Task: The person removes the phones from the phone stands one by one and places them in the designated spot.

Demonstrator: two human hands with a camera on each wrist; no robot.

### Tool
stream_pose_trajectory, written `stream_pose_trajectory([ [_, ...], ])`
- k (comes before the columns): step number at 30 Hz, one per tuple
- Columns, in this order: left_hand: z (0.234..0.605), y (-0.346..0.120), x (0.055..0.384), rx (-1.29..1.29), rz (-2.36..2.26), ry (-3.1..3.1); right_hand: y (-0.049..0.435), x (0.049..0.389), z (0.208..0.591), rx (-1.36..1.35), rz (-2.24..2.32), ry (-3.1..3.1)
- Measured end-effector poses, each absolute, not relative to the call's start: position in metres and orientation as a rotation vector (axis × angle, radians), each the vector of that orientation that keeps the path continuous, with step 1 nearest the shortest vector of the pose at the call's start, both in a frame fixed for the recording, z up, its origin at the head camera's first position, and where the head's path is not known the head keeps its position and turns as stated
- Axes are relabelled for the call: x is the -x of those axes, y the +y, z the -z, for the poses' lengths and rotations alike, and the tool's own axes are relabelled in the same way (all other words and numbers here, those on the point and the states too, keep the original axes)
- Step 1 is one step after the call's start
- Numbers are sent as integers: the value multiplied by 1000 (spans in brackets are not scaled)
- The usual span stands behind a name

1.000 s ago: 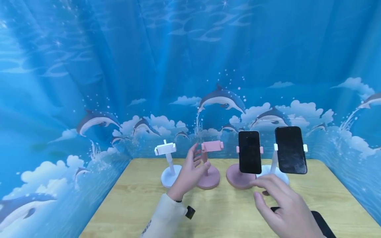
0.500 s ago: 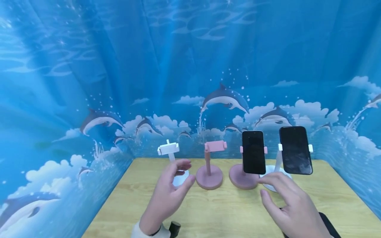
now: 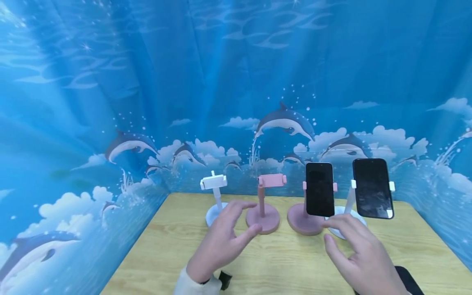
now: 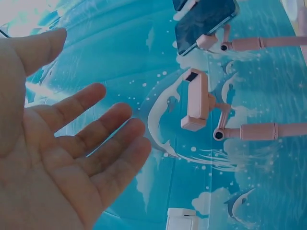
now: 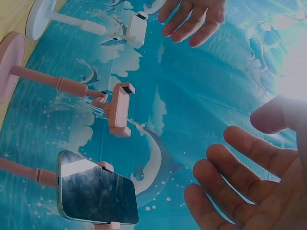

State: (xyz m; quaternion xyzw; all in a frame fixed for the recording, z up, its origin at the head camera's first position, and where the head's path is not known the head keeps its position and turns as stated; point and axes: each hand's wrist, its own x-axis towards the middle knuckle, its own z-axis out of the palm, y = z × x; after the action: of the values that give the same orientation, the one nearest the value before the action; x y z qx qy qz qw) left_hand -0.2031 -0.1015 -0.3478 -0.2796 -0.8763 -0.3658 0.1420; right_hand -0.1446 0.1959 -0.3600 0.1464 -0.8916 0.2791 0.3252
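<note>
My left hand (image 3: 223, 239) hangs over the table in front of the two left phone stands, holding nothing, its fingers spread in the left wrist view. Behind it stand a white phone stand (image 3: 214, 182) and a pink phone stand (image 3: 272, 180), both with nothing in their clamps. To the right, a second pink stand (image 3: 300, 221) bears an upright black phone (image 3: 319, 189). A larger black phone (image 3: 373, 188) sits in the clamp of the second white stand (image 3: 349, 200). My right hand (image 3: 363, 254), also holding nothing with fingers relaxed, is in front of these two stands.
A dark flat object (image 3: 407, 280) lies on the wooden table (image 3: 155, 254), partly hidden by my right forearm. A blue curtain (image 3: 228, 61) printed with dolphins encloses the back and sides. The stands form a row near the table's far edge.
My left hand has drawn back from beside the left pink stand toward me, then shifted slightly right. The right hand stays nearly in place. The view has swung slightly left.
</note>
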Motion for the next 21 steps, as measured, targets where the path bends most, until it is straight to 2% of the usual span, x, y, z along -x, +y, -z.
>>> stream_pose_trajectory([
  [14, 349, -98, 202, 771, 962, -2607, 196, 150, 361, -328, -732, -2349],
  [21, 349, -101, 205, 758, 937, -2604, 206, 173, 362, -285, -910, -2370],
])
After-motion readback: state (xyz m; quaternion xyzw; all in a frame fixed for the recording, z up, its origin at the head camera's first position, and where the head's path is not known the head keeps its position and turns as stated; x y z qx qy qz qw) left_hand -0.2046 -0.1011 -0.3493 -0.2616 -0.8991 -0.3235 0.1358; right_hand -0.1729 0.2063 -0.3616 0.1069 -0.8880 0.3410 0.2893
